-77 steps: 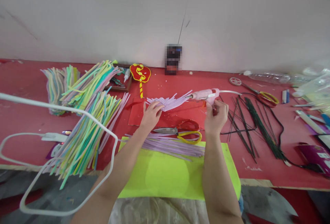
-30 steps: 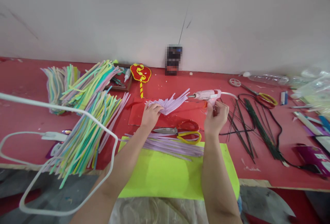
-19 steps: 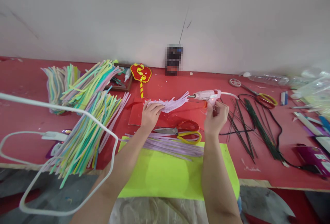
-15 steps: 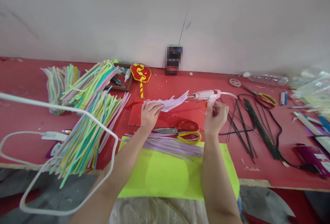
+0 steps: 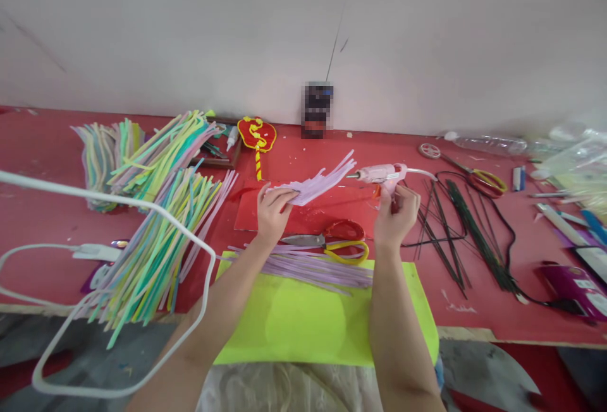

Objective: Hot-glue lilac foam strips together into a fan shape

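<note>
Pinched in my left hand (image 5: 274,211) is a feather-like bunch of lilac pipe cleaners (image 5: 317,186), its tips fanned up to the right. My right hand (image 5: 397,215) is closed round the grip of a pink hot glue gun (image 5: 379,174), whose metal nozzle points left, close to the bunch's tips. Between my forearms lie scissors (image 5: 327,243) with one red and one yellow handle loop. They rest on loose lilac pipe cleaners (image 5: 313,271) at the edge of a bright yellow-green mat (image 5: 303,327). A red board (image 5: 327,213) lies beneath my hands.
Multicoloured pipe cleaners (image 5: 156,235) are heaped at left, behind a white cable (image 5: 208,285). A red and yellow fan-shaped piece (image 5: 256,137) stands at the back. Rightward are dark green stems (image 5: 478,235), more scissors (image 5: 486,181), plastic bottles (image 5: 493,143) and a purple box (image 5: 576,289).
The lilac bunch has tilted, with its tips now higher and further right near the nozzle. My right hand and the glue gun have hardly moved; the whole view has shifted slightly.
</note>
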A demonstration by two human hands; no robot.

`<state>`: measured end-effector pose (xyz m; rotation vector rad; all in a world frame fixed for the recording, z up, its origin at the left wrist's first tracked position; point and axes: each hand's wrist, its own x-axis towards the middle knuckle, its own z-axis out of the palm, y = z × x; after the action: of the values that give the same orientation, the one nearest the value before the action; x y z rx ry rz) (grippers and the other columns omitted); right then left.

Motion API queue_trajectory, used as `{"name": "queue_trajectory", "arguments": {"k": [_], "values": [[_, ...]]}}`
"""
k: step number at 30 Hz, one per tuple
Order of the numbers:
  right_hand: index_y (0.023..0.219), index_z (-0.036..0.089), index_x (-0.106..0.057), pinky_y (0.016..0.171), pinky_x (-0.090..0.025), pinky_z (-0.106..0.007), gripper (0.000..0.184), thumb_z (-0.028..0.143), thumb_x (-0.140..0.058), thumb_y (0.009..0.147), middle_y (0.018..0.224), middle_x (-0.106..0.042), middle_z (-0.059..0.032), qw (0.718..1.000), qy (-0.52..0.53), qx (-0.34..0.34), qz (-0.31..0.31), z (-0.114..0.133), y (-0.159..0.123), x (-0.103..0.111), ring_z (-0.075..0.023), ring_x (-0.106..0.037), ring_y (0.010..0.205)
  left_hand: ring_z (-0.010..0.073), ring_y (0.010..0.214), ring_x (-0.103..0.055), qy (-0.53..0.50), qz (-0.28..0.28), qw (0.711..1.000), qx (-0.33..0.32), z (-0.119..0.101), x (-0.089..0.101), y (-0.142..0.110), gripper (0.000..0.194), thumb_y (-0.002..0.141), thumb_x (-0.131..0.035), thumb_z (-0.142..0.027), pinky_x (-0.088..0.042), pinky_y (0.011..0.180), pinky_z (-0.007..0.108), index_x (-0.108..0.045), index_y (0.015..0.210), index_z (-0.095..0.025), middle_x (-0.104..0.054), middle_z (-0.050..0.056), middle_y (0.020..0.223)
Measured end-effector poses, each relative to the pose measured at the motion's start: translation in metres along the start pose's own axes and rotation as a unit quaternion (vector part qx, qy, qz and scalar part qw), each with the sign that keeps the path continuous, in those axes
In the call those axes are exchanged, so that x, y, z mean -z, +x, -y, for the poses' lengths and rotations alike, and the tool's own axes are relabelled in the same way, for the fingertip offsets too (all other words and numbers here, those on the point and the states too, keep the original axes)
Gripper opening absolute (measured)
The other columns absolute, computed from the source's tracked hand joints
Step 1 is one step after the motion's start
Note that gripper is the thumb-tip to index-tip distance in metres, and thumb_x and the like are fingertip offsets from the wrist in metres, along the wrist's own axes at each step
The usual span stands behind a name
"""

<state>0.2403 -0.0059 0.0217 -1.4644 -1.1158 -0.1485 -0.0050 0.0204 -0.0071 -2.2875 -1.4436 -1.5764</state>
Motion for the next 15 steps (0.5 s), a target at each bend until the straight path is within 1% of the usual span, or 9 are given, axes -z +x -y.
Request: {"name": "queue_trajectory", "arguments": {"k": [2, 4, 6, 9, 12, 15], "values": [[0.092, 0.016, -0.059, 0.072, -0.045, -0.032, 0.026, 0.040, -0.055, 0.084, 0.091, -0.056, -0.0074, 1.000, 0.001, 0.001, 0.001, 0.0002, -0.0003, -0.0003, -0.0166, -0.051, 0.085, 0.0154, 0.096, -0.063, 0.003, 0.078, 0.997, -0.008, 0.0005, -0.0027, 0.0005, 0.020, 0.082, -0.058, -0.014, -0.025, 0.112, 0.046, -0.068, 0.092, -0.028, -0.071, -0.002, 0.097], [0.092, 0.016, -0.059, 0.072, -0.045, -0.032, 0.026, 0.040, -0.054, 0.084, 0.092, -0.055, -0.0072, 1.000, -0.003, -0.001, 0.005, 0.0005, -0.0005, -0.0006, -0.0163, -0.051, 0.085, 0.0164, 0.103, -0.061, 0.009, 0.162, 0.987, -0.001, 0.0014, -0.0058, 0.0013, 0.024, 0.081, -0.056, -0.009, -0.018, 0.114, 0.050, -0.069, 0.088, -0.029, -0.070, -0.003, 0.103], [0.092, 0.017, -0.059, 0.072, -0.045, -0.031, 0.026, 0.041, -0.053, 0.084, 0.092, -0.056, -0.0073, 1.000, -0.008, -0.006, 0.009, 0.0008, -0.0006, -0.0007, -0.0160, -0.051, 0.084, 0.0172, 0.107, -0.059, 0.022, 0.220, 0.975, 0.020, 0.0019, -0.0079, 0.0024, 0.028, 0.080, -0.054, -0.006, -0.013, 0.115, 0.053, -0.069, 0.086, -0.029, -0.069, -0.003, 0.107], [0.093, 0.016, -0.059, 0.072, -0.045, -0.031, 0.028, 0.043, -0.053, 0.085, 0.092, -0.056, -0.0077, 1.000, -0.012, -0.014, 0.015, 0.0013, -0.0006, -0.0007, -0.0165, -0.051, 0.085, 0.0176, 0.107, -0.059, 0.046, 0.254, 0.966, 0.032, 0.0018, -0.0083, 0.0035, 0.032, 0.079, -0.052, -0.004, -0.010, 0.115, 0.054, -0.069, 0.090, -0.029, -0.068, -0.001, 0.107], [0.093, 0.016, -0.059, 0.072, -0.045, -0.032, 0.030, 0.044, -0.053, 0.085, 0.091, -0.056, -0.0078, 0.999, -0.019, -0.022, 0.021, 0.0024, -0.0006, -0.0009, -0.0169, -0.052, 0.084, 0.0178, 0.107, -0.059, 0.055, 0.272, 0.961, 0.019, 0.0021, -0.0079, 0.0029, 0.039, 0.077, -0.051, -0.002, -0.012, 0.116, 0.053, -0.067, 0.099, -0.029, -0.065, 0.001, 0.113], [0.093, 0.016, -0.058, 0.072, -0.045, -0.033, 0.031, 0.045, -0.052, 0.084, 0.092, -0.056, -0.0083, 0.999, -0.022, -0.021, 0.019, 0.0034, -0.0008, -0.0010, -0.0173, -0.052, 0.084, 0.0170, 0.110, -0.058, 0.042, 0.286, 0.957, -0.005, 0.0044, -0.0093, 0.0011, 0.044, 0.077, -0.051, -0.002, -0.012, 0.116, 0.051, -0.065, 0.107, -0.030, -0.062, 0.002, 0.121]]}}
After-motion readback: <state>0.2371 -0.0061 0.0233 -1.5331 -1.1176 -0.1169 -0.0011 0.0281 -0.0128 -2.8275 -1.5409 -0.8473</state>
